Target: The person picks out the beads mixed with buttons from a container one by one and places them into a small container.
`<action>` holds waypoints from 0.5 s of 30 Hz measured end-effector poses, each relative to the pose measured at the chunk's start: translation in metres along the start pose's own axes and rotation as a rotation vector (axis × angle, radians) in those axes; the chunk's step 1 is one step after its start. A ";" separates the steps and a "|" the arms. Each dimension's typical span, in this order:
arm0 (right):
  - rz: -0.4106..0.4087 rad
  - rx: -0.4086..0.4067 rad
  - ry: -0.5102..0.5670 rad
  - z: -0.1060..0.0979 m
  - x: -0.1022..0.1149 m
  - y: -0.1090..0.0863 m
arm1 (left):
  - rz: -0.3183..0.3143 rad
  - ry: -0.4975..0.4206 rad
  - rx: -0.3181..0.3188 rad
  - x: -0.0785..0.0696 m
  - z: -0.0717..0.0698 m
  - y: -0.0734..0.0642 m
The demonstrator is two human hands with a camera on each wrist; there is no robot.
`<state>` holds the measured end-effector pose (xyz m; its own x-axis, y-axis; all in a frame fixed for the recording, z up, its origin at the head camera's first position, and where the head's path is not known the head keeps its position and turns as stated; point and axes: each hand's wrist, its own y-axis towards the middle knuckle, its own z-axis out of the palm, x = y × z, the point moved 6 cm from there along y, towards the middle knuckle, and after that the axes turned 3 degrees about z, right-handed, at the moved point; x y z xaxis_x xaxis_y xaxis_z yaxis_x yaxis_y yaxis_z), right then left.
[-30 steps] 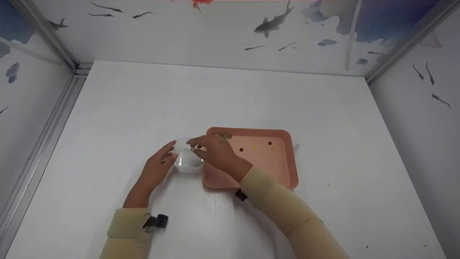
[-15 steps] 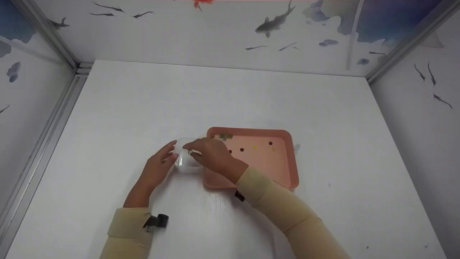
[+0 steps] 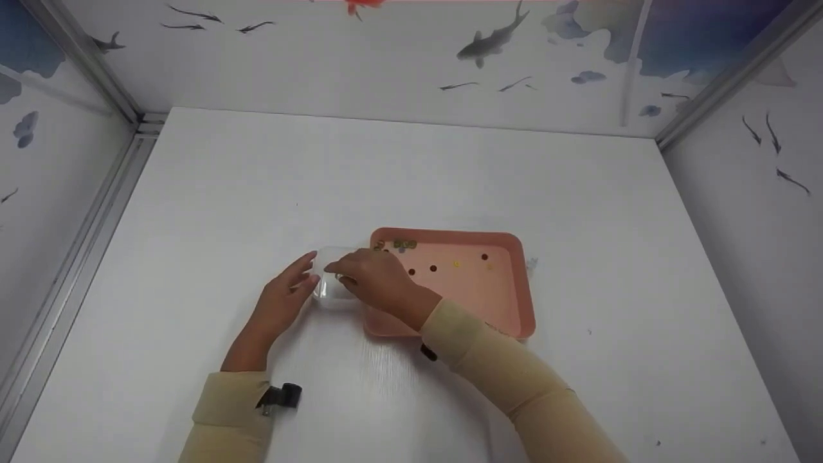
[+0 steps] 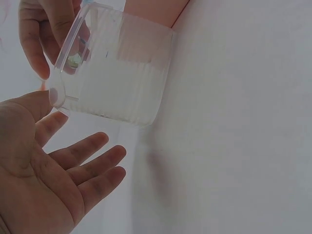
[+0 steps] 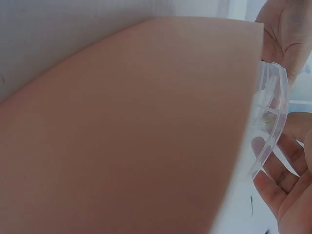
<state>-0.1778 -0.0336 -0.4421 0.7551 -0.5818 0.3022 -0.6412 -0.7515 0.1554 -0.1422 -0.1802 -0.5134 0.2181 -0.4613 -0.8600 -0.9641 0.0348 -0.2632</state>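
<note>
A clear plastic container (image 3: pixel 328 297) stands on the table, against the left side of a pink tray (image 3: pixel 524 302). My left hand (image 3: pixel 283 297) touches its left side, the thumb at the rim and the other fingers spread and nearly straight. Over the container's mouth, my right hand (image 3: pixel 376 278) pinches a small shiny greenish piece (image 4: pixel 74 61), seen through the wall in the left wrist view. The piece's exact kind is too small to tell. Inside the tray lie small green pieces (image 3: pixel 405 244), dark red round pieces (image 3: pixel 433 269) and yellow ones (image 3: pixel 456 263).
The tray's wall fills most of the right wrist view. A scrap of clear material (image 3: pixel 532 263) lies just right of the tray. White panels with painted fish (image 3: pixel 485 46) bound the white table (image 3: pixel 411 173) at the back and sides.
My right hand has shifted slightly left and lower into the container's mouth, uncovering more pieces at the tray's left. My left hand stays in place.
</note>
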 end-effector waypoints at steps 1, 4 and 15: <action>-0.005 -0.003 -0.005 0.000 0.000 0.000 | 0.001 0.006 0.000 0.000 0.000 0.000; -0.008 0.001 -0.014 0.001 0.001 0.000 | -0.004 0.012 -0.001 -0.001 -0.001 0.000; -0.076 -0.050 -0.053 0.004 0.002 -0.002 | 0.019 0.000 0.004 -0.001 -0.001 -0.001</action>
<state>-0.1746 -0.0344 -0.4455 0.8074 -0.5402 0.2375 -0.5865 -0.7786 0.2231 -0.1415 -0.1809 -0.5116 0.1995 -0.4608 -0.8648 -0.9675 0.0476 -0.2485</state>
